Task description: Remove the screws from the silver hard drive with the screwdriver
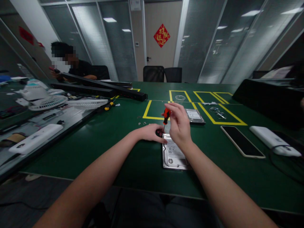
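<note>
A silver hard drive lies flat on the green table in front of me. My right hand is closed round a small screwdriver with an orange handle, held upright with its tip down at the drive's far left corner. My left hand rests at that same corner, fingers curled against the drive's edge beside the screwdriver tip. What lies under its fingers is hidden.
A second hard drive lies inside yellow tape boxes further back. A phone and a white power bank lie to the right. Small screws sit on the table. Fan parts and a seated person are at the left.
</note>
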Demonstrator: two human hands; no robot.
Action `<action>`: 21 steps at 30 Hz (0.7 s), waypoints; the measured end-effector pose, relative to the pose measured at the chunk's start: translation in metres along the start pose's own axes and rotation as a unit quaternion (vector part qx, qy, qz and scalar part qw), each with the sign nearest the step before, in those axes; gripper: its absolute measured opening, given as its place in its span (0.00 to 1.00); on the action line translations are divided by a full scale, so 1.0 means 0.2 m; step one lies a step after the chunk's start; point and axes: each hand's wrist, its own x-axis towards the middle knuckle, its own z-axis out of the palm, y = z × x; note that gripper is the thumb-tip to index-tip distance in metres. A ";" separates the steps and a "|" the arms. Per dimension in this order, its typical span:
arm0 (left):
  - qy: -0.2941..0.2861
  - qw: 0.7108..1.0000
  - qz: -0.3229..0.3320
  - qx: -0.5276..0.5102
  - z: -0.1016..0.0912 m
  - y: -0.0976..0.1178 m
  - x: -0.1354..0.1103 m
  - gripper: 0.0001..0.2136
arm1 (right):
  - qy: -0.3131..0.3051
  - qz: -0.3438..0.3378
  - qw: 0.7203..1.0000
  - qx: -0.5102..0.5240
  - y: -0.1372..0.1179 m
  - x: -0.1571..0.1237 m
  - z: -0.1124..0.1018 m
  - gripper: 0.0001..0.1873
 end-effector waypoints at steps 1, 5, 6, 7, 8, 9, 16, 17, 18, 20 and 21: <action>0.001 1.000 0.001 0.000 0.00 0.00 0.00 0.26 | -0.003 -0.001 1.000 -0.003 0.00 0.00 0.00 0.22; -0.003 1.000 0.000 0.002 0.00 0.00 0.00 0.25 | -0.003 -0.009 1.000 -0.023 0.00 0.01 0.00 0.21; -0.004 1.000 -0.001 0.002 0.00 0.00 0.00 0.25 | 0.000 -0.012 1.000 -0.028 0.00 0.01 0.00 0.21; -0.004 1.000 -0.002 0.002 0.00 0.00 0.00 0.26 | 0.003 -0.015 0.999 -0.031 0.00 0.01 0.00 0.20; -0.004 1.000 -0.003 0.003 0.00 0.00 0.00 0.26 | 0.005 -0.017 0.999 -0.033 0.00 0.01 0.00 0.20; -0.003 1.000 -0.004 0.005 0.00 0.00 0.00 0.26 | 0.007 -0.019 0.999 -0.035 0.00 0.01 0.00 0.19; -0.005 1.000 0.000 0.001 0.00 0.00 0.00 0.26 | 0.011 -0.013 0.999 -0.030 0.00 0.01 0.01 0.15; -0.006 1.000 0.001 -0.001 0.00 0.00 0.00 0.26 | 0.011 -0.013 0.999 -0.031 0.00 0.01 0.01 0.15; -0.007 1.000 0.002 -0.003 0.00 0.00 0.00 0.27 | 0.012 -0.013 0.999 -0.032 0.00 0.01 0.01 0.15; -0.009 1.000 0.004 -0.004 0.00 0.00 0.00 0.27 | 0.013 -0.012 0.999 -0.033 -0.01 0.01 0.01 0.14; -0.010 1.000 0.003 -0.003 0.00 -0.01 0.00 0.27 | 0.014 -0.012 0.999 -0.032 -0.01 0.01 0.01 0.14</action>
